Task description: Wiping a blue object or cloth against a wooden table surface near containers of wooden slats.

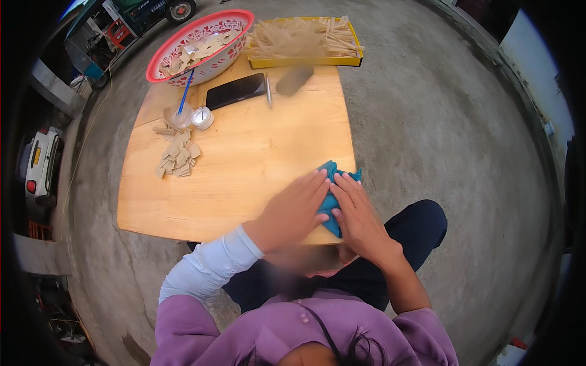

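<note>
A teal cloth (pixel 330 204) lies folded and bunched at the front right corner of the wooden table (pixel 256 165). My left hand (pixel 296 204) rests on its left side, fingers stretched out and pointing away from me. From the right, my right hand (pixel 357 213) lies on the same cloth with its fingers extended, their tips near those of the left. Both hands touch the cloth and partly cover it. A pale blue sleeve cover (pixel 210 262) is on my left forearm; the right forearm is bare.
Tan flat pieces (pixel 178 155) lie piled at the table's left, beside a small round container (pixel 202 118) and a blue stick (pixel 185 91). Farther back are a black phone (pixel 236 91), a silver pen (pixel 268 91), a red-rimmed basin (pixel 213 67) and a yellow tray (pixel 305 62) of tan sticks.
</note>
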